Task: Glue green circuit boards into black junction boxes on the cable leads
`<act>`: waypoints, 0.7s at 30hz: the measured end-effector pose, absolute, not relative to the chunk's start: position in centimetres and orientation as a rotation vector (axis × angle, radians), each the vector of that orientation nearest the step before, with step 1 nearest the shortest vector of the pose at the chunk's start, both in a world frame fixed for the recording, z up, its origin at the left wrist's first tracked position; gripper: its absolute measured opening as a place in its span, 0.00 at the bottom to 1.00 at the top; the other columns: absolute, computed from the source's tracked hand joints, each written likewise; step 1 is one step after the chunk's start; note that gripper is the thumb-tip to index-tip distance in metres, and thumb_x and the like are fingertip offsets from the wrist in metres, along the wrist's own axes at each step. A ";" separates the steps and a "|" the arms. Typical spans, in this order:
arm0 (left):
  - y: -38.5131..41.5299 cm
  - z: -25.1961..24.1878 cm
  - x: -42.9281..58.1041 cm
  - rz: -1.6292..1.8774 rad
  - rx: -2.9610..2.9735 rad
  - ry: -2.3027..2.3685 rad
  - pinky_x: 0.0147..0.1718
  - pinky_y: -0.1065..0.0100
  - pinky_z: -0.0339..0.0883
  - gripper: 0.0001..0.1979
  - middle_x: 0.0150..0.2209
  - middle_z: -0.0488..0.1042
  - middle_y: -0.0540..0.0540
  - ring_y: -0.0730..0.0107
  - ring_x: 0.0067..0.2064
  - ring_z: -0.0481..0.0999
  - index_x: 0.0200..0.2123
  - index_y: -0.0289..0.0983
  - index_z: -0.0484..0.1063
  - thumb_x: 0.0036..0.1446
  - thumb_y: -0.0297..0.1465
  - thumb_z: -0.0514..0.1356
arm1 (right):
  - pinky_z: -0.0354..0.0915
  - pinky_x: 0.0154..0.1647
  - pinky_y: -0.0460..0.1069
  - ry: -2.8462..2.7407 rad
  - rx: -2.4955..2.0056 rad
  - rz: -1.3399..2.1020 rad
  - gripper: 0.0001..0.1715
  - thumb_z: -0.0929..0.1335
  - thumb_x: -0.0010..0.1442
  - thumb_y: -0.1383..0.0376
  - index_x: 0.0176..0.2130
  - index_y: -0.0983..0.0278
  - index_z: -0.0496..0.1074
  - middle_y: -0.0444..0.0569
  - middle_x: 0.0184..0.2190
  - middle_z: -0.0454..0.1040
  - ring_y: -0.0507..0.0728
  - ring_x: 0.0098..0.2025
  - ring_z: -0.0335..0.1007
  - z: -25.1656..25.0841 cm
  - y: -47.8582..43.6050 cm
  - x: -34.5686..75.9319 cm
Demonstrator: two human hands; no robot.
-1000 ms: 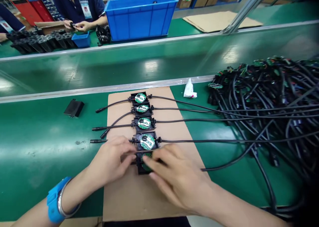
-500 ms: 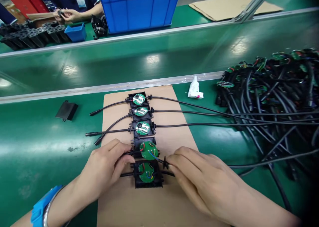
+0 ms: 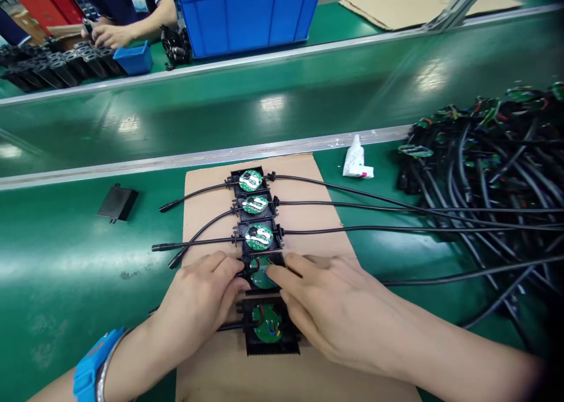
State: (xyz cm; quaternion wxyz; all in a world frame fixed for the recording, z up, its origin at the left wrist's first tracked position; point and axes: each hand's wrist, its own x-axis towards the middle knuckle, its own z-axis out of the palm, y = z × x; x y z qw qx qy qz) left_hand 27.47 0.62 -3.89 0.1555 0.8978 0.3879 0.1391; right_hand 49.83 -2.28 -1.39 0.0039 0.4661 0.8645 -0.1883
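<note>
Several open black plastic cases stand in a column, each with a round green circuit board in it. At the fourth case (image 3: 252, 289) from the back, my left hand (image 3: 202, 296) pinches the short cable's end at the left side. My right hand (image 3: 330, 302) is closed around the long black cable (image 3: 423, 282) at the right side, its index finger on the edge of the board (image 3: 261, 278); the cable's entry is hidden under the fingers. The nearest case (image 3: 282, 348) holds a board (image 3: 267, 322) with coloured wires. Behind, a third case (image 3: 259, 236) has white patches on its board.
Cardboard (image 3: 220, 367) lies under the cases. A tangled heap of black cables with boards (image 3: 493, 167) fills the right side. A white tube (image 3: 356, 158) and a loose black case part (image 3: 117, 203) lie on the green table. Across, a co-worker sits by a blue bin (image 3: 247, 20).
My right hand has moved left, bringing the long cable's end to the fourth case, and the board now sits lower inside. My left hand keeps its pinch. The view has shifted slightly.
</note>
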 end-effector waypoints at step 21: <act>0.7 -3.3 28.1 -0.021 2.524 1.160 0.25 0.68 0.64 0.14 0.24 0.70 0.48 0.67 0.26 0.71 0.28 0.37 0.64 0.62 0.25 0.44 | 0.44 0.22 0.49 2.826 1.608 -0.502 0.12 0.65 0.56 0.67 0.40 0.64 0.75 0.46 0.27 0.72 0.52 0.24 0.65 -3.1 -2.3 49.2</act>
